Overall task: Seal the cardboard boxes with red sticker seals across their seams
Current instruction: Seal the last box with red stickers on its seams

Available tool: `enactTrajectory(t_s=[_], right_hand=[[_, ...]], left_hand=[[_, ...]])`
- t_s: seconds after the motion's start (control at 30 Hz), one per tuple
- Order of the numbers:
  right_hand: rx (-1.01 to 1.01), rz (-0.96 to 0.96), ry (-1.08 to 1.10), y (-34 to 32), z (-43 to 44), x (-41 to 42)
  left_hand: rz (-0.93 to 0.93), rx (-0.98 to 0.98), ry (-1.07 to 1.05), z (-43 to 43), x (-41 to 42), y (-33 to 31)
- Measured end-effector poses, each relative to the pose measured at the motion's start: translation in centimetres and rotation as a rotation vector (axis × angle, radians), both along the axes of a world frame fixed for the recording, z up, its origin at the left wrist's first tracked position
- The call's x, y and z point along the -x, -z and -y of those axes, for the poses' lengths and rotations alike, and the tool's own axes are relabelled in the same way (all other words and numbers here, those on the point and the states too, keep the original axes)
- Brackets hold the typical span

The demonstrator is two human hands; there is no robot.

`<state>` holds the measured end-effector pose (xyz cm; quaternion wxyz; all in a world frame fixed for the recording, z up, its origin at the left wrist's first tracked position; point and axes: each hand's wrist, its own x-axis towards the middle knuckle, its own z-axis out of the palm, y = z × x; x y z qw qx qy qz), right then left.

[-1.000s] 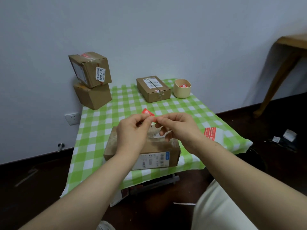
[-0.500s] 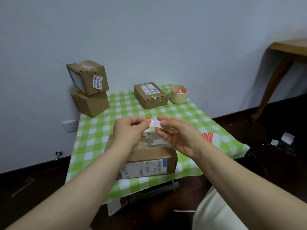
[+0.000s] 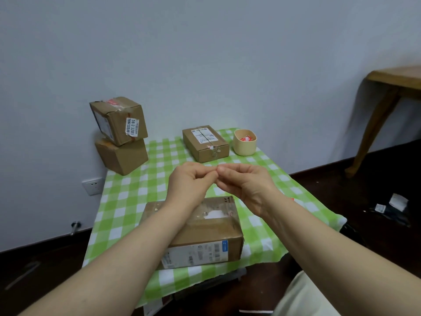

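My left hand (image 3: pixel 191 183) and my right hand (image 3: pixel 243 181) meet fingertip to fingertip above the table, pinching a small sticker seal that the fingers almost hide. Below them the nearest cardboard box (image 3: pixel 205 233) lies on the green checked cloth (image 3: pixel 127 201), its top seam bearing a white patch and old tape. A flatter box (image 3: pixel 205 142) sits at the back. Beside it a cream cup (image 3: pixel 245 144) holds red stickers (image 3: pixel 246 138). At the back left, a tilted box (image 3: pixel 118 119) with a red seal (image 3: pixel 111 101) rests on another box (image 3: pixel 123 156).
A scrap of red sheet (image 3: pixel 292 199) shows on the cloth behind my right wrist. A wooden table (image 3: pixel 387 87) stands at the far right. Paper scraps (image 3: pixel 397 201) lie on the dark floor. A wall socket (image 3: pixel 92 186) sits left of the table.
The red sticker and its white backing, seen between my fingers before, are now hidden as both hands' fingertips have closed together. The view has tilted down slightly.
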<state>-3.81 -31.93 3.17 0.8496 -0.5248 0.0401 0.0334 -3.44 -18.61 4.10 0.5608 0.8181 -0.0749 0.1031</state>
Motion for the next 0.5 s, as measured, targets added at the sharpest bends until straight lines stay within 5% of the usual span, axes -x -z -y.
enactTrajectory(t_s=[0.1, 0.5], right_hand=[[0.03, -0.015, -0.025, 0.1, 0.6, -1.0], [0.249, 0.046, 0.024, -0.4, 4.2, -6.8]], left_hand=[[-0.129, 0.155, 0.031, 0.5, -1.3, 0.0], [-0.273, 0.262, 0.072, 3.4, -7.9, -0.2]])
